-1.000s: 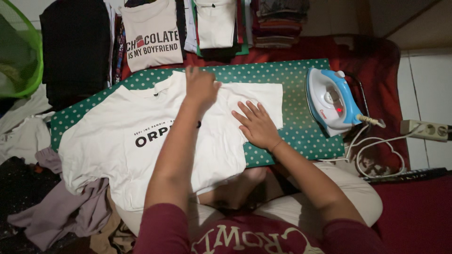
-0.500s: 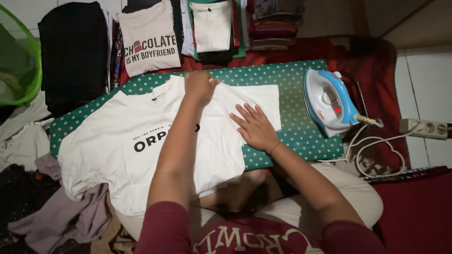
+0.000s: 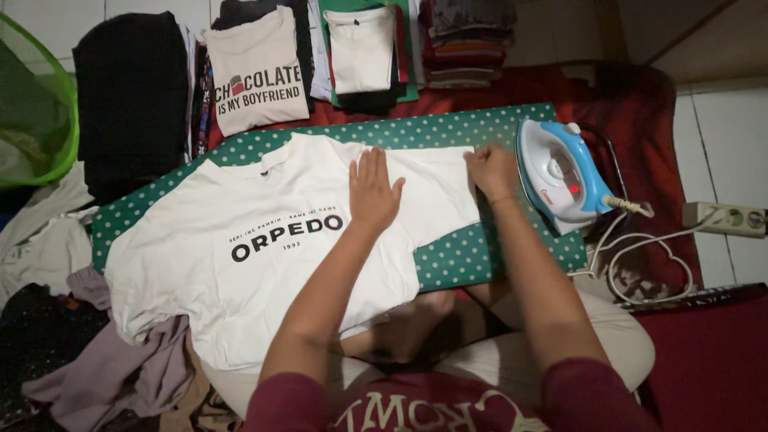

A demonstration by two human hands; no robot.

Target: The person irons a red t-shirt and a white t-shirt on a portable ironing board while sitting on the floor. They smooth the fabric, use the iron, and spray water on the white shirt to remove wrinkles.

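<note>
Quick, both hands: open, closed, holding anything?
Left hand: open, flat on the white T-shirt.
Right hand: closed, fingers pinching the T-shirt's sleeve edge.

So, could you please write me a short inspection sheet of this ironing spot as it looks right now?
Surface: green white-dotted ironing board, low over a red cloth.
Job's things: cream printed T-shirt spread flat on the board; blue-and-white iron at its right end, red light on.
Clutter: crumpled clothes at left; green mesh basket.
Hands: left hand flat on the shirt; right hand at the sleeve edge.
Cables: white cord looped beside a socket strip.
Surroundings: folded clothes stacks beyond the board.
</note>
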